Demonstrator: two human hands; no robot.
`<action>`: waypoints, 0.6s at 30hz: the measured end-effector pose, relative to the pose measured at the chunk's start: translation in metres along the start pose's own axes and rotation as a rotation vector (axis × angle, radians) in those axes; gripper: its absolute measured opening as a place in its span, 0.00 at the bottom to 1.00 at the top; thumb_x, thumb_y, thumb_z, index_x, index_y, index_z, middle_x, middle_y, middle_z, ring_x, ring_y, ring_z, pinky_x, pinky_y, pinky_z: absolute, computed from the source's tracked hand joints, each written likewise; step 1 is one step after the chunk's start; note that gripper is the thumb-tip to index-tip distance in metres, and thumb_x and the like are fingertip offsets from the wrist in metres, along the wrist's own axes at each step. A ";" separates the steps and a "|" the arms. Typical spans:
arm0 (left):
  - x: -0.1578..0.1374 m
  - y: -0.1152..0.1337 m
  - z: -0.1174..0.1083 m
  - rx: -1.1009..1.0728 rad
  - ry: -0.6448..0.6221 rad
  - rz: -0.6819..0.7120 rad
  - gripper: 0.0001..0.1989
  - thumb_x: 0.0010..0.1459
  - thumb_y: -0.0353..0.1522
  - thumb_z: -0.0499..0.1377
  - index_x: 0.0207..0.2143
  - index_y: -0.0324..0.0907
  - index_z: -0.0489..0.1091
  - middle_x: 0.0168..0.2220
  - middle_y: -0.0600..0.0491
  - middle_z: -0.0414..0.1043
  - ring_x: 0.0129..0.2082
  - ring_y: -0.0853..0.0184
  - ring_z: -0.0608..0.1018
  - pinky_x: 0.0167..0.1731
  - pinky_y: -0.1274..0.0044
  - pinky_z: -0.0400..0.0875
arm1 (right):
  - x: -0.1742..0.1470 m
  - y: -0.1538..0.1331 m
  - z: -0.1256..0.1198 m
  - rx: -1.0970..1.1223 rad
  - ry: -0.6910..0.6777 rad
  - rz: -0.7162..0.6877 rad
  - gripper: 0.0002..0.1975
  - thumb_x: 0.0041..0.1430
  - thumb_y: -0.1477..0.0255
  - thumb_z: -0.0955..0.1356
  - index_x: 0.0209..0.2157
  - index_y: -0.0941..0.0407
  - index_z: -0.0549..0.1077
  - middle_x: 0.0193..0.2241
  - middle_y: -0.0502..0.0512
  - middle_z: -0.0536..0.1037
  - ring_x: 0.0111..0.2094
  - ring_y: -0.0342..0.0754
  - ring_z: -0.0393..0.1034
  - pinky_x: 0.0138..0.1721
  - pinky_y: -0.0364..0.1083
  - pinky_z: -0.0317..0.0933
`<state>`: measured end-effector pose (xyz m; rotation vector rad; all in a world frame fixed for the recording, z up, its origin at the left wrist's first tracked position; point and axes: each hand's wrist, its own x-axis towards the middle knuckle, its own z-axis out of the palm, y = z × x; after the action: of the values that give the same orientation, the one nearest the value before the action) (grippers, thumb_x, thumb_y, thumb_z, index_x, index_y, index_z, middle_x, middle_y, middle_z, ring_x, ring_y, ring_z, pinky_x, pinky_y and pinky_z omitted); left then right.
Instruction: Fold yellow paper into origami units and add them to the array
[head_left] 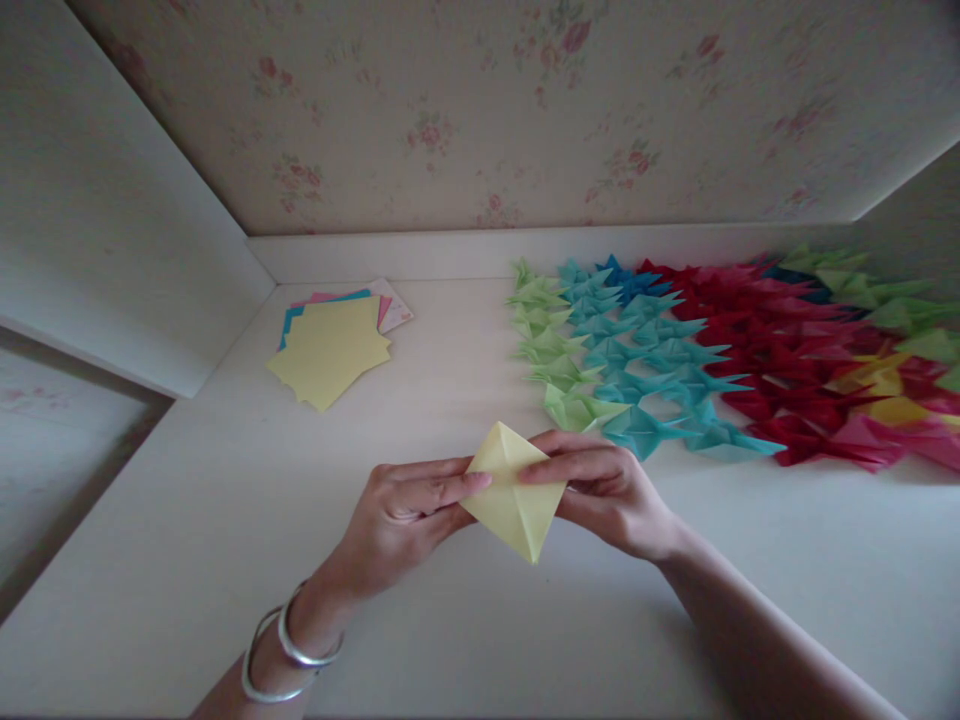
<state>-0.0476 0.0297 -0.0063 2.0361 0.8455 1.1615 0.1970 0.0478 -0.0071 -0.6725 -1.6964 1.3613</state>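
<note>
Folded yellow paper (517, 515): held up between the two hands, in front of the white table (457, 650), its side corners tucked into the grips.
Left hand (409, 505): grasping the paper's left corner, one digit laid on the near face, other fingers passing behind it.
Right hand (626, 505): grasping the right side, one digit pressed on the near face close to the middle, further fingers reaching behind the upper and lower right edges.
Paper's direction: diamond-shaped, one corner up and one down toward the person; the long axis runs top to bottom, its upper end leaning slightly left, a crease following it.
Hidden on the paper: its back, and the fingertips behind it; the number of layers cannot be told.
Bangles (309, 660): two, silver-coloured, around the left wrist.
Sheet stack (330, 350): beyond the left hand, yellow on top; blue, pink and patterned edges show beneath, the rest covered.
Folded figures (641, 430): rows in green, teal, blue, red, pink and yellow, beyond the right hand; many overlap, and those farthest right are cut off.
Forearms: both cropped by the lower edge.
</note>
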 end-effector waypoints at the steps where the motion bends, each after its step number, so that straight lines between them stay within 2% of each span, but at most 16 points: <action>1: 0.000 0.000 0.000 0.002 -0.004 0.011 0.27 0.54 0.21 0.66 0.54 0.53 0.72 0.50 0.53 0.79 0.43 0.67 0.83 0.43 0.80 0.80 | 0.000 0.000 0.000 0.020 0.001 0.011 0.14 0.59 0.78 0.72 0.44 0.47 0.81 0.41 0.55 0.79 0.39 0.46 0.76 0.36 0.41 0.69; 8: 0.001 0.001 0.002 0.081 -0.039 0.078 0.25 0.56 0.21 0.65 0.54 0.49 0.72 0.48 0.51 0.81 0.42 0.68 0.84 0.41 0.80 0.81 | 0.001 0.002 -0.005 0.102 0.011 0.101 0.10 0.57 0.75 0.73 0.40 0.48 0.83 0.41 0.56 0.78 0.37 0.46 0.76 0.34 0.41 0.69; 15: 0.002 0.003 0.002 0.057 0.080 0.073 0.20 0.53 0.21 0.67 0.47 0.47 0.78 0.41 0.51 0.83 0.36 0.68 0.85 0.37 0.80 0.82 | 0.000 0.002 -0.009 0.124 0.011 0.133 0.08 0.57 0.73 0.74 0.39 0.50 0.83 0.41 0.57 0.78 0.37 0.46 0.76 0.34 0.41 0.70; 18: 0.003 0.006 0.000 0.014 0.104 0.024 0.19 0.51 0.22 0.69 0.44 0.48 0.79 0.40 0.52 0.84 0.34 0.67 0.85 0.34 0.80 0.83 | 0.000 0.002 -0.008 0.161 0.010 0.156 0.08 0.55 0.72 0.75 0.39 0.51 0.83 0.42 0.58 0.79 0.37 0.46 0.76 0.33 0.41 0.71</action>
<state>-0.0451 0.0279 -0.0002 2.0161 0.8837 1.2877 0.2036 0.0528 -0.0081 -0.7295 -1.5330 1.5817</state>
